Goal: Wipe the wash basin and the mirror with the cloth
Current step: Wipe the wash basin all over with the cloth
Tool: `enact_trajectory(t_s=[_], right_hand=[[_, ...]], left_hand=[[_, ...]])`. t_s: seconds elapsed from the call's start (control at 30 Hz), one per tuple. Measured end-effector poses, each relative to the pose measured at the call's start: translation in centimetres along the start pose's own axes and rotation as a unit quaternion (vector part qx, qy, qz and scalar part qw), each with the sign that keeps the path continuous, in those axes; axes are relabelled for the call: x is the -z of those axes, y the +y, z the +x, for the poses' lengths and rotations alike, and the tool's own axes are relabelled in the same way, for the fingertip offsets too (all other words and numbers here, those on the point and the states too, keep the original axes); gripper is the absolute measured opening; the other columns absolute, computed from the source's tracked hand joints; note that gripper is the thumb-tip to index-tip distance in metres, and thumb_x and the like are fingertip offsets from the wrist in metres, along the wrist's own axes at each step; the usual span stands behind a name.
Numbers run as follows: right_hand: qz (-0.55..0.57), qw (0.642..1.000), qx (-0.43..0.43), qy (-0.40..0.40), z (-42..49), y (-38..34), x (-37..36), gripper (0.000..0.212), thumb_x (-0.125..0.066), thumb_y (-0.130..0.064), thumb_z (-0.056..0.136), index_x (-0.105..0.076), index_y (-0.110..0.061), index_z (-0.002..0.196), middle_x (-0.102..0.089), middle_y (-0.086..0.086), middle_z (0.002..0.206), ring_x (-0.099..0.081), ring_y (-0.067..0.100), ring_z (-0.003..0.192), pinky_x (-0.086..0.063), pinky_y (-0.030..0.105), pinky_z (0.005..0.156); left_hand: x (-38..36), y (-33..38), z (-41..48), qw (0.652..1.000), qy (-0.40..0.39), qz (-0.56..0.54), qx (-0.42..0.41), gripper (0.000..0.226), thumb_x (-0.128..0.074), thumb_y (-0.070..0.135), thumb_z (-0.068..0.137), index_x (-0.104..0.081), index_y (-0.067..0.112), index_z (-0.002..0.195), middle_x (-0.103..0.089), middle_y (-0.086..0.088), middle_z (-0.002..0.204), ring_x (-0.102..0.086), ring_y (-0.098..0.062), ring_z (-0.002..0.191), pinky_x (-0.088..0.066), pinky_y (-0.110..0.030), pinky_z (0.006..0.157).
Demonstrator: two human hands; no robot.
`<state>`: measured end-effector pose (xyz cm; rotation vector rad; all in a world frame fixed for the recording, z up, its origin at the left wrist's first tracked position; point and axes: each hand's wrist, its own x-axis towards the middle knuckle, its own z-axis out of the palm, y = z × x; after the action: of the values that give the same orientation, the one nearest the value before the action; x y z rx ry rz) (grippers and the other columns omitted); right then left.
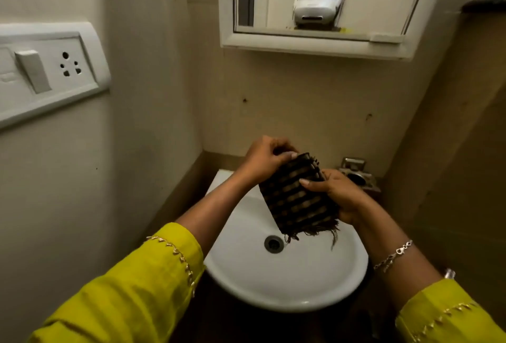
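Here, left hand point(262, 162) and right hand point(341, 195) grip the cloth point(297, 201) above the basin point(276, 294).

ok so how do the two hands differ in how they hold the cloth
The left hand grips the cloth at its top corner, while the right hand holds its right side with the thumb across the front. The left hand sits higher in the view than the right hand. The right wrist wears a bracelet; the left wrist is bare. Both hold the same cloth above the wash basin.
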<state>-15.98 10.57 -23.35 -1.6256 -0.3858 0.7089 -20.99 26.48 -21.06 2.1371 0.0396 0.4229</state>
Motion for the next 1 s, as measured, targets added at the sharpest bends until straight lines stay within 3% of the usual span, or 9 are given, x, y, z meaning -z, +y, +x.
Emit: enact_trajectory(t_s=[0.13,0.33,0.5,0.8,1.0], right_hand=[[0.044,0.996,-0.074,0.028,1.0,2.9,-0.9,0.008,-0.055,-0.004,0.088,-0.06,-0.009,0.09,-0.067,0.012,0.089,-0.064,0.027,0.084,-0.05,0.034,0.066],[0.096,0.985,-0.139,0.04,3.7,5.7,-1.0,0.014,-0.054,0.001,0.087,-0.06,-0.005,0.099,-0.066,0.015,0.093,-0.063,0.031,0.086,-0.051,0.038,0.07],[0.08,0.985,-0.154,0.002,6.5,7.0,-1.0,0.021,-0.056,0.01,0.082,-0.06,-0.005,0.096,-0.066,0.014,0.091,-0.062,0.029,0.084,-0.051,0.034,0.066],[0.029,0.986,-0.166,-0.01,10.8,8.8,-2.3,0.025,-0.044,0.011,0.088,-0.057,-0.001,0.105,-0.064,0.012,0.089,-0.061,0.028,0.082,-0.051,0.034,0.07],[-0.027,0.984,-0.178,0.0,13.8,9.4,-3.6,0.035,-0.037,0.011,0.091,-0.05,0.004,0.123,-0.059,0.022,0.114,-0.056,0.033,0.096,-0.047,0.041,0.084]], left_hand=[[0.0,-5.3,-0.9,0.994,0.097,-0.018,0.037,0.021,-0.057,0.016,0.087,-0.063,0.002,0.101,-0.067,-0.016,0.103,-0.062,-0.025,0.097,-0.045,-0.026,0.078],[-0.5,-12.9,-2.1,0.983,0.121,0.077,0.113,0.042,-0.057,0.026,0.087,-0.05,0.004,0.122,-0.055,-0.016,0.123,-0.049,-0.026,0.117,-0.041,-0.035,0.095],[-1.2,-17.6,-3.1,0.963,0.108,0.166,0.182,0.053,-0.056,0.031,0.087,-0.04,0.006,0.131,-0.043,-0.014,0.137,-0.038,-0.026,0.129,-0.034,-0.033,0.103],[-2.2,-22.9,-5.3,0.913,0.058,0.273,0.297,0.071,-0.051,0.037,0.089,-0.019,0.0,0.14,-0.025,-0.019,0.148,-0.022,-0.03,0.138,-0.016,-0.035,0.114],[-3.6,-25.2,-5.4,0.883,0.018,0.296,0.364,0.078,-0.047,0.03,0.091,0.002,-0.002,0.142,0.004,-0.021,0.153,0.003,-0.031,0.143,-0.001,-0.037,0.116]])
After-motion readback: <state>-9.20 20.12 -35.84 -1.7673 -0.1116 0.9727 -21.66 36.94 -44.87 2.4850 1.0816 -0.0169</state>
